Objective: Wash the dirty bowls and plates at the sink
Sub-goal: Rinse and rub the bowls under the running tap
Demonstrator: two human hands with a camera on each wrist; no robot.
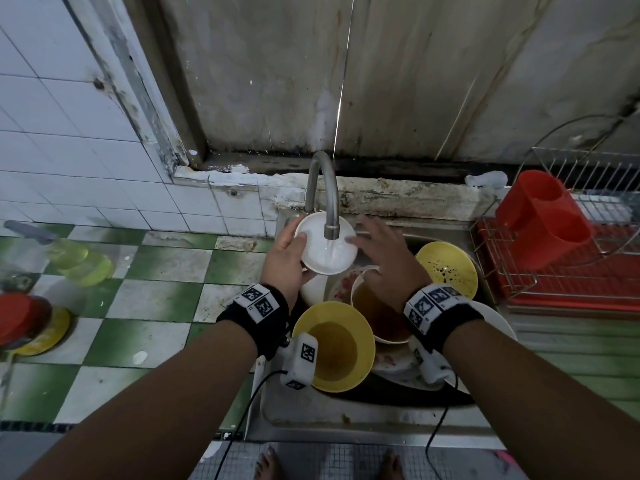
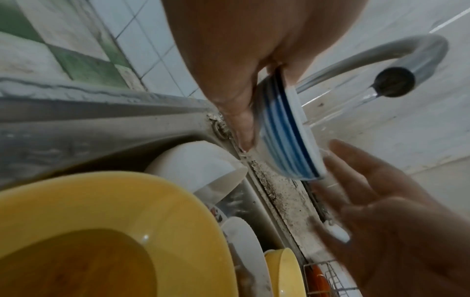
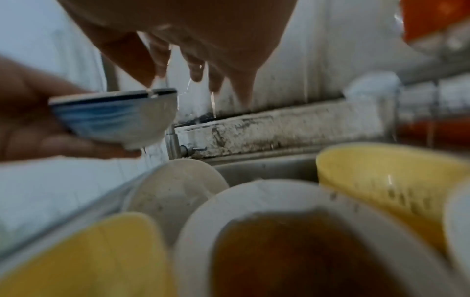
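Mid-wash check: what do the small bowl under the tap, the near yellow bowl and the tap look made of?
Small bowl, held by the left hand: likely glazed ceramic, glossy white inside, blue bands outside, thin hard rim.
Near yellow bowl: probably plastic or melamine, with a uniform colour and a dull sheen; I cannot say for certain.
Tap: brushed metal, likely stainless steel, grey with a satin sheen.

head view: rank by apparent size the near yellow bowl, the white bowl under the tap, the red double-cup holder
1. Red plastic double-cup holder
2. Yellow plastic bowl, nearest the camera, which may inflate it
3. White ceramic bowl held in left hand
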